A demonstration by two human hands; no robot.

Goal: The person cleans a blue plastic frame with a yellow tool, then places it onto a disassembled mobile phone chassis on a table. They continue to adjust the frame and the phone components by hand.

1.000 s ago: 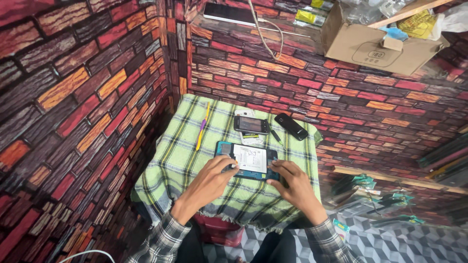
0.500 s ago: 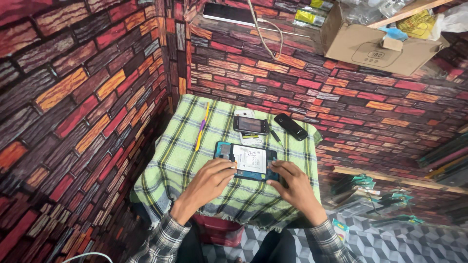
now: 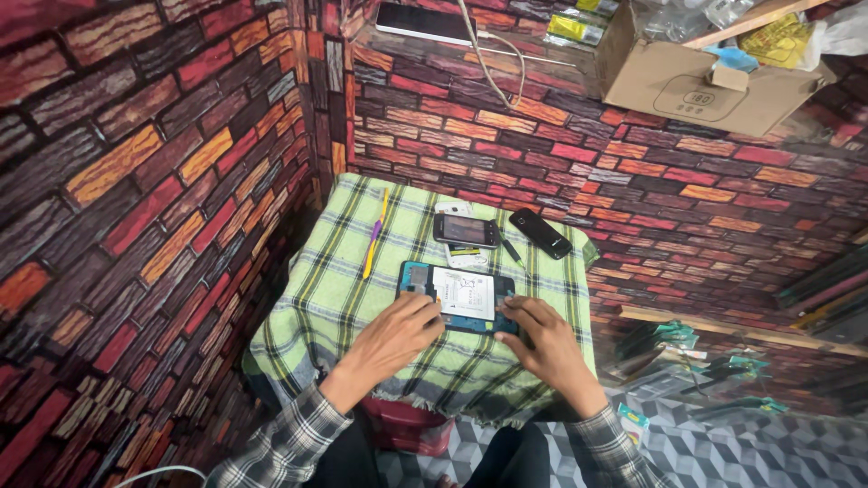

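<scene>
An opened phone (image 3: pixel 459 295) with a teal frame and a white battery lies back-up on a small table covered by a green plaid cloth (image 3: pixel 334 298). My left hand (image 3: pixel 398 334) rests on its near left edge, fingers curled onto the frame. My right hand (image 3: pixel 545 342) presses the near right edge, fingers on the frame. Both hands hold the phone flat against the cloth.
Behind the opened phone lie a second phone (image 3: pixel 466 229) face-up, a black bar phone (image 3: pixel 540 232), and a thin dark tool (image 3: pixel 513 250). A yellow and purple tool (image 3: pixel 374 234) lies at the left. A cardboard box (image 3: pixel 696 81) and a flat dark device (image 3: pixel 425 23) sit on the brick-patterned ledge.
Both hands stay on the opened phone; only small finger shifts at its near edge. Nothing else has moved.
</scene>
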